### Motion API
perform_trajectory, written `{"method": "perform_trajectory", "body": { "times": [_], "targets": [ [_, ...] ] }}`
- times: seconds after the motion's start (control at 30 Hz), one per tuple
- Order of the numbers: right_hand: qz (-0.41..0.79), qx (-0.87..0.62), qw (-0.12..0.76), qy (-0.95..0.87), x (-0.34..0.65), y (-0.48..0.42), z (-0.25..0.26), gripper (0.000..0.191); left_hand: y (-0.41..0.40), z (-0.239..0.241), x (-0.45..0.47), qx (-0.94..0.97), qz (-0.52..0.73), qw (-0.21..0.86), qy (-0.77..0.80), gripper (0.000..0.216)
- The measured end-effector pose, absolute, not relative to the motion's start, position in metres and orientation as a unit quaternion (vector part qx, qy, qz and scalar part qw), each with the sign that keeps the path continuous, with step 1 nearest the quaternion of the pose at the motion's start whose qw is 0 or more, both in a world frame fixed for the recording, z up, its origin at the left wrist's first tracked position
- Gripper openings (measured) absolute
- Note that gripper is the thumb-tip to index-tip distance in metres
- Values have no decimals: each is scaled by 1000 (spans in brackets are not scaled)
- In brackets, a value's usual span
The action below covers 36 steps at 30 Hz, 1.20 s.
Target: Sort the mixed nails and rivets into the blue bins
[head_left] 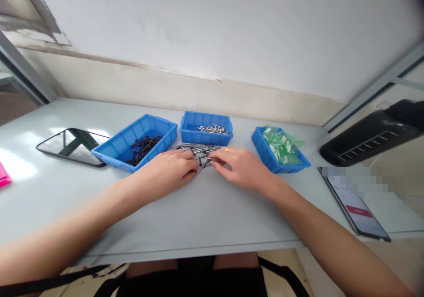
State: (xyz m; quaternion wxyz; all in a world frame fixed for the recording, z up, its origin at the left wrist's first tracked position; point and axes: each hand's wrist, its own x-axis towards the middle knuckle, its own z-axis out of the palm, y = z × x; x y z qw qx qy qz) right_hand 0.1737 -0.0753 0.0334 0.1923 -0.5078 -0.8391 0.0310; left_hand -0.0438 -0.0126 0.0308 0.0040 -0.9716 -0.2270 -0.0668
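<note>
A loose pile of thin metal screws or nails (202, 148), silver and dark mixed, lies on the table between my hands. Over its left side, my left hand (177, 167) is closed with curled fingers; whatever they hold is hidden. My right hand (243, 168), a ring on one finger, reaches in from the right. Its thumb and fingertips come together at a thin silver piece (206, 162) on the near edge of the pile. Just behind stands a blue bin (206, 137) with silver pieces in it. To the left, another blue bin (112, 156) contains black screws (145, 149).
A third blue bin (265, 153), at the right, holds green plastic packets (283, 146). Further right are a phone (356, 206) and a dark bottle (371, 133). A black-framed mirror-like panel (74, 147) lies left. The wall (215, 92) rises behind the table.
</note>
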Motion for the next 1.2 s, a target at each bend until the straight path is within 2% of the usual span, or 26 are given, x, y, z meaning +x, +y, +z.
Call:
{"method": "perform_trajectory", "body": {
  "times": [0.23,0.33,0.47,0.77,0.93,1.2],
  "targets": [
    [36,-501,179,-846,173,-78,36,26,-13,35,-43,-974,-127,-12,-189,26],
    [41,-502,184,-844,172,-79,37,31,-17,42,-42,-971,-166,-52,-165,26],
    [28,-465,207,-860,173,-79,37,26,-22,49,-41,-964,-203,-95,-144,24],
    [-15,-461,266,-847,175,-78,41,19,-22,49,-40,-930,-274,-67,-237,18],
    [-34,-455,290,-841,174,-81,42,17,-20,47,-41,-928,-275,-49,-245,17],
    [-69,-426,313,-846,172,-84,44,19,-20,46,-41,-933,-251,-82,-244,18]
  ]
}}
